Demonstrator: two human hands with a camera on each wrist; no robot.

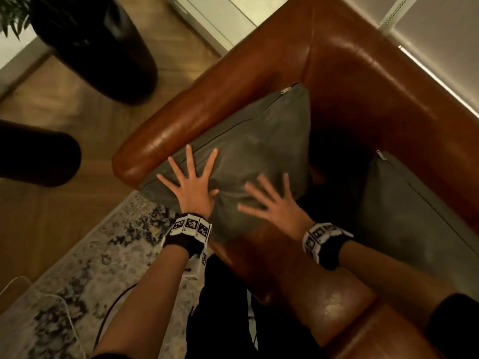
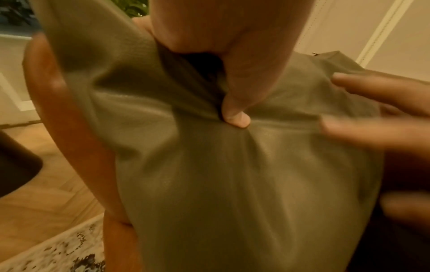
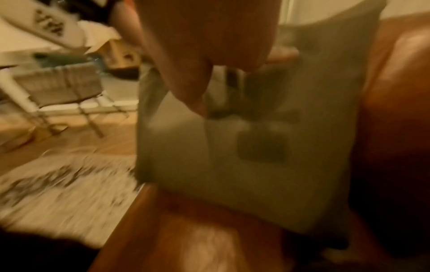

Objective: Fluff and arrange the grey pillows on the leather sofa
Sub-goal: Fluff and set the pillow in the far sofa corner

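Observation:
A grey pillow point(image 1: 254, 149) leans against the armrest in the corner of the brown leather sofa point(image 1: 363, 81), its zip edge up. My left hand point(image 1: 191, 182) lies flat on its near left part with fingers spread, and its thumb digs into the fabric point(image 2: 235, 116). My right hand point(image 1: 269, 200) is spread open at the pillow's lower right, blurred, and I cannot tell whether it touches. The right wrist view shows the same grey pillow point(image 3: 267, 147) blurred, with a hand shadow on it. A second grey pillow point(image 1: 404, 213) rests against the sofa back to the right.
A dark round planter point(image 1: 98, 47) stands on the wooden floor beyond the armrest, another dark rounded object point(image 1: 36, 156) at the left. A patterned rug point(image 1: 85, 275) lies in front of the sofa. A white-legged stand with a basket point(image 3: 60, 86) is across the room.

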